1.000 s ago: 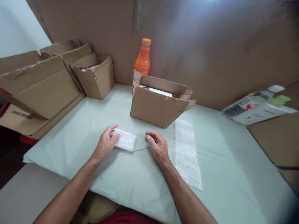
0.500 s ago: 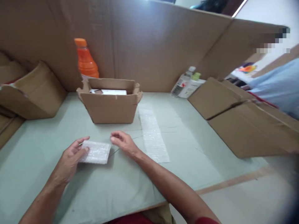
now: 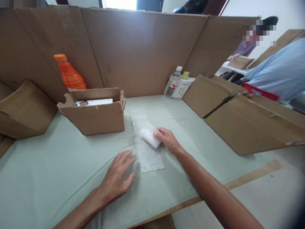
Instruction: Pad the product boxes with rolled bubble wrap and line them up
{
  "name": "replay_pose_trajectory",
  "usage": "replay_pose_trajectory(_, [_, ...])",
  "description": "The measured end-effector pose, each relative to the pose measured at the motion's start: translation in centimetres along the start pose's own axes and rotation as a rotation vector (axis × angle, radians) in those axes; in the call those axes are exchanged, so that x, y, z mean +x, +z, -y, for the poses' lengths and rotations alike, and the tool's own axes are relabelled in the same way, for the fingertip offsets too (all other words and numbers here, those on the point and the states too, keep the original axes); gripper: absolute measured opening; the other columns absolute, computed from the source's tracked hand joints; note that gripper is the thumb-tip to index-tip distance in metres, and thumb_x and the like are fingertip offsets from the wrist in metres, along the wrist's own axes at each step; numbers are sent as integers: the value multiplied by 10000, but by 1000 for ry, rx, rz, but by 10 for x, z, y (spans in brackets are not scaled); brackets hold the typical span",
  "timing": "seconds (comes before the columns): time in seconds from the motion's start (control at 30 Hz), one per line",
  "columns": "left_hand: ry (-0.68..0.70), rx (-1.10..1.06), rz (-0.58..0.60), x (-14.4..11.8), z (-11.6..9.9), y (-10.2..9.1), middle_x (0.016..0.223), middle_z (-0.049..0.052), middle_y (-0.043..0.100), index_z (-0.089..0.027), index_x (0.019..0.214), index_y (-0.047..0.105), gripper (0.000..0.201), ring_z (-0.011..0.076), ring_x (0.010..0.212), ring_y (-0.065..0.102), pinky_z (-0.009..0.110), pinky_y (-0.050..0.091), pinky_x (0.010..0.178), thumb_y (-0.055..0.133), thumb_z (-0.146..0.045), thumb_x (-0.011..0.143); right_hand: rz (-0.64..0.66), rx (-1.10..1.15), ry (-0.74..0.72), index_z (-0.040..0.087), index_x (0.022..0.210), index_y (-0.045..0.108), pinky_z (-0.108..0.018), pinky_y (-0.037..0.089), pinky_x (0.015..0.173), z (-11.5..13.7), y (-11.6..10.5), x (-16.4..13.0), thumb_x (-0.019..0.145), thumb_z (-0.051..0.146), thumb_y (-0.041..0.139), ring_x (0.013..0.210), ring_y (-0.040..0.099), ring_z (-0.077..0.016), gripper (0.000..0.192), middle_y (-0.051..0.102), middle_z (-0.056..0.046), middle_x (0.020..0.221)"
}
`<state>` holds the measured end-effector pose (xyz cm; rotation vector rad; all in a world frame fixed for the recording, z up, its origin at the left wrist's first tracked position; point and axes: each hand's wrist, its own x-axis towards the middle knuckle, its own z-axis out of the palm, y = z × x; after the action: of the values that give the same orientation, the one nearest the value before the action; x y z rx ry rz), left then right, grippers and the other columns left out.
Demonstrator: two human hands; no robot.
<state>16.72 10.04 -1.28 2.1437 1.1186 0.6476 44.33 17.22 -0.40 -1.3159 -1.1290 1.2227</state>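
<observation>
With the view scanned from left to right: tilted carton (image 3: 23, 109) at far left; orange bottle (image 3: 69, 74) upright behind an open cardboard box (image 3: 95, 116) holding a white item. Left hand (image 3: 118, 178) flat on the green mat (image 3: 47, 165), fingers extended and slightly spread, fingertips just beside the near end of the bubble wrap strip (image 3: 145, 143), contact not certain. Right hand (image 3: 168, 140) above the strip's middle, thumb and fingers pinching a small bubble-wrapped bundle (image 3: 149, 135) by its right end, bundle tilted and resting on or just over the strip. Further right: clear bottle (image 3: 172, 83) and white container with green cap (image 3: 183, 86) against the cardboard wall, then flattened cartons (image 3: 247, 124); another person's blue sleeve (image 3: 278, 73) at the edge. Likely risks, as judgement only: strip sliding or skewing on the smooth mat if left unpinned; bundle slipping from an end-only pinch; loose existing wrap opening if released off-centre.
</observation>
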Motion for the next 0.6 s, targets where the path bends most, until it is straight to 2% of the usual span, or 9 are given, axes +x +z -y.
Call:
replay_pose_trajectory(0.1, [169, 206, 162, 17, -7, 21, 1551, 145, 491, -228, 1334, 597, 568, 378, 1462, 401, 601, 369, 1162, 673, -209, 771, 21, -59, 28, 157, 855, 703, -261, 442, 597, 6, -25, 20, 655, 448, 772, 635, 585, -148, 360, 703, -16, 757])
replay_pose_trajectory(0.2, [223, 334, 223, 27, -10, 28, 1517, 150, 530, -190, 1333, 574, 546, 365, 1436, 437, 599, 372, 1160, 648, -206, 793, 53, -188, -9, 149, 801, 692, -249, 409, 572, 19, -24, 59, 653, 411, 759, 619, 556, -140, 308, 665, -9, 700])
replay_pose_trajectory(0.33, [274, 421, 144, 13, -9, 25, 1416, 104, 624, -199, 1273, 592, 467, 327, 1328, 540, 547, 419, 1119, 605, -170, 807, 27, -256, -82, 161, 779, 646, -250, 409, 577, 46, 13, 139, 712, 365, 706, 647, 531, -138, 223, 618, 1, 706])
replay_pose_trajectory(0.43, [307, 453, 72, -9, -10, 25, 1367, 90, 660, -201, 1279, 587, 481, 313, 1269, 574, 523, 429, 1087, 599, -164, 800, -75, -342, -247, 163, 871, 641, -305, 478, 750, 58, 45, 187, 778, 379, 676, 801, 566, -164, 238, 646, -22, 873])
replay_pose_trajectory(0.5, [309, 455, 63, -22, -12, 26, 1354, 94, 666, -191, 1301, 575, 502, 311, 1254, 576, 520, 421, 1079, 600, -169, 799, -84, -397, -334, 150, 949, 650, -358, 485, 876, 54, 54, 192, 797, 370, 675, 897, 588, -184, 269, 664, -45, 966])
replay_pose_trajectory(0.53, [304, 453, 71, -28, -14, 26, 1355, 99, 664, -184, 1316, 565, 517, 312, 1257, 572, 523, 412, 1082, 602, -169, 801, -37, -408, -352, 143, 992, 659, -381, 485, 915, 49, 53, 184, 809, 362, 667, 936, 602, -195, 285, 675, -57, 1004])
replay_pose_trajectory(0.6, [292, 442, 99, -35, -18, 26, 1363, 114, 654, -168, 1352, 535, 551, 318, 1268, 559, 533, 397, 1089, 601, -160, 805, 118, -429, -366, 139, 1072, 680, -409, 501, 936, 33, 40, 147, 843, 348, 640, 997, 632, -215, 312, 699, -80, 1068])
